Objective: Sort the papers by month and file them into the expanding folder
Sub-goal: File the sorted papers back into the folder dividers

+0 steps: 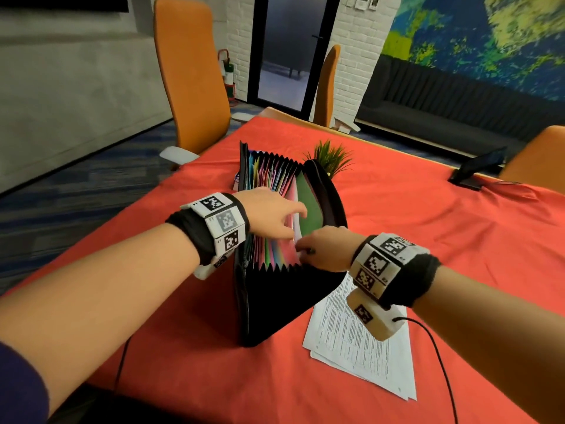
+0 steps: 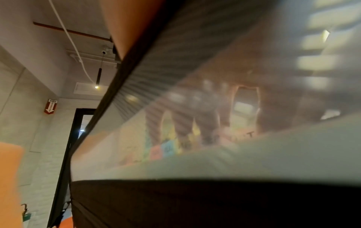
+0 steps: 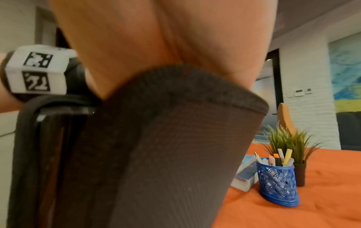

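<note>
Left hand (image 1: 269, 214): mine, fingers extended into the expanding folder (image 1: 284, 301), parting the coloured dividers (image 1: 275, 255). Right hand (image 1: 324, 250): fingers curled at the near pockets; around a white sheet edge or not, I cannot tell. Folder: upright, fanned open, mid-table. Papers (image 1: 360, 347): loose stack beside it, toward the table's near edge. Handling advice: I hold one gap wide and feed the sheet straight down.

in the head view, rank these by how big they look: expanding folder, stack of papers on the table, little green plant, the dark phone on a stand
1. expanding folder, clearly largest.
2. stack of papers, partly hidden by the right wrist.
3. green plant and phone on its stand: they look alike, and both sit farther from the camera, so no ranking.
</note>
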A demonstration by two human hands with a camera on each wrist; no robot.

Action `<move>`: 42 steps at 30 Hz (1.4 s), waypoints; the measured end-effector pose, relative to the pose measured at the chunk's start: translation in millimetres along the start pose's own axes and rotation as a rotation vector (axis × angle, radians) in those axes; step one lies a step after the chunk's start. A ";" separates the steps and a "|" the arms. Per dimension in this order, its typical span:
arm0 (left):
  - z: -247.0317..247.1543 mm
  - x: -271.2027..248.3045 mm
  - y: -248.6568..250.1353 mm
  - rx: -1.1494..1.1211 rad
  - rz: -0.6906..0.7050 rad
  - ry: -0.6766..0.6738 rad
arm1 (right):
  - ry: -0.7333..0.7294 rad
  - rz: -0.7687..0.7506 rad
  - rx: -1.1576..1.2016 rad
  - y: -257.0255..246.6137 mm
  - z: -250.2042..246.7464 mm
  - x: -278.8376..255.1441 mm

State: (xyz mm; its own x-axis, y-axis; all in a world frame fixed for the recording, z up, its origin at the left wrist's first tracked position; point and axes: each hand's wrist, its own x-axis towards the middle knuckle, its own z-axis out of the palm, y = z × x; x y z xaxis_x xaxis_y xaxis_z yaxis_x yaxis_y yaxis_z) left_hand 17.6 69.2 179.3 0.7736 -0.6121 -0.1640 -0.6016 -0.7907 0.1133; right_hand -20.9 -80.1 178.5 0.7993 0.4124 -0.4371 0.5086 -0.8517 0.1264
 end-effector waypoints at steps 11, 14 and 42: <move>2.4 -1.2 2.9 0.236 -0.108 -0.230 | 0.237 0.670 0.633 147.5 139.3 -23.1; 3.7 3.0 6.3 0.230 -0.157 -0.233 | -0.014 0.935 0.765 145.7 216.0 -31.7; 5.5 12.3 4.2 0.074 -0.064 0.054 | -0.040 0.990 0.934 120.5 263.9 -50.1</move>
State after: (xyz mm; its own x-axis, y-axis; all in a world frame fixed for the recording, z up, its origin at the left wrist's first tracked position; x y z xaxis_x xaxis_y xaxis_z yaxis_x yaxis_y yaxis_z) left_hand 23.5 58.4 172.3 0.8190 -0.5620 -0.1157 -0.5625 -0.8262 0.0310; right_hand -84.1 -288.7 -19.3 0.6816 -0.4901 -0.5433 -0.6849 -0.6886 -0.2382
